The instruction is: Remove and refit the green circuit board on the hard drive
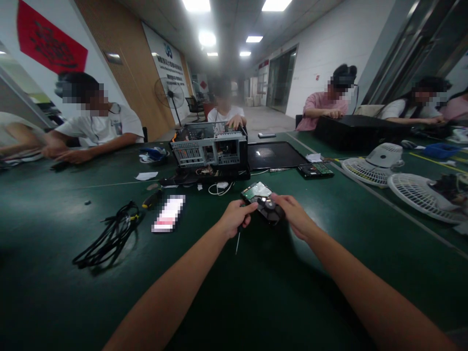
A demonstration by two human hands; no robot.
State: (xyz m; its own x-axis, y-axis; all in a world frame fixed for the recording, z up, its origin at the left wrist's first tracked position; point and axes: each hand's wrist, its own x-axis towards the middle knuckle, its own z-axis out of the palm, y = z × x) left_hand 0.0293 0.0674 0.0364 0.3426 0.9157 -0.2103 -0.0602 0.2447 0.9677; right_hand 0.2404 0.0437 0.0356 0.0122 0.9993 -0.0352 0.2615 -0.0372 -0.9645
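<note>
A hard drive (258, 191) with its green circuit board facing up is held a little above the green table (278, 292). My right hand (294, 214) is closed on its near right edge. My left hand (236, 218) is closed on a thin screwdriver (237, 242) whose shaft points down toward the table, and its fingers also touch the drive's left edge. A round dark part shows on the drive between the two hands.
An open computer case (209, 149) stands behind, with a black side panel (274, 155), another drive (315, 170), a black-handled screwdriver (152, 199), a cable bundle (109, 236) and a phone (168, 213). White fan grilles (420, 195) lie right. Several people sit around the table.
</note>
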